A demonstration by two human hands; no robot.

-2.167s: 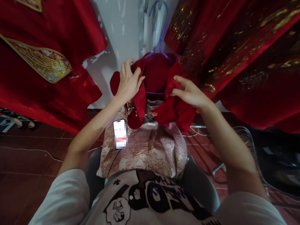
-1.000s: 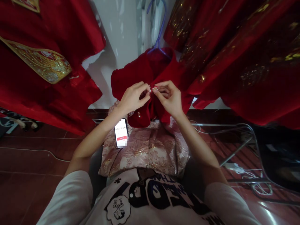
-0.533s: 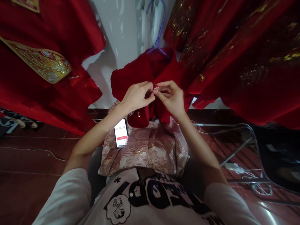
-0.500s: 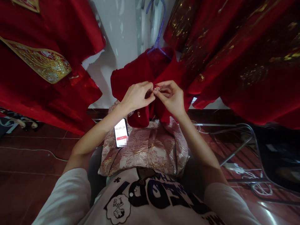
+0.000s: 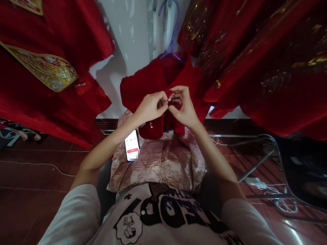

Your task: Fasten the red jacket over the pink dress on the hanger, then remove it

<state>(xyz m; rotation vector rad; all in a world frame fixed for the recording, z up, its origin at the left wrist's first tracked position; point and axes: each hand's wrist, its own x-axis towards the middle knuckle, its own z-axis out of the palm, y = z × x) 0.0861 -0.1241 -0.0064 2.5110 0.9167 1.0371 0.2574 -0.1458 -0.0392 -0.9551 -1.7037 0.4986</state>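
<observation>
A short red jacket (image 5: pixel 141 85) with a folded collar hangs in front of me on a purple hanger (image 5: pixel 171 46). My left hand (image 5: pixel 152 106) is closed, thumb and fingertips pinching the jacket's front edge. Right beside it, my right hand (image 5: pixel 182 107) curls its fingers around a small beaded ornament (image 5: pixel 171 97) on that edge; its thumb sits slightly lower, apart from the index finger. The exact grip of these fingertips is partly hidden. Another beaded ornament (image 5: pixel 151 125) shows lower on the jacket's left front.
Pink brocade cloth (image 5: pixel 163 163) covers my lap, with a lit phone (image 5: pixel 131 146) lying on it. Red embroidered garments (image 5: pixel 84 44) hang to the left, and more red garments (image 5: pixel 235 78) to the right. A metal-framed black chair (image 5: pixel 301 170) and white cables (image 5: pixel 283 204) are at right.
My right thumb has moved down, away from the index finger, and the hand has shifted slightly left. The beaded ornament has turned from lying sideways to a steeper slant. My left hand stays nearly in place.
</observation>
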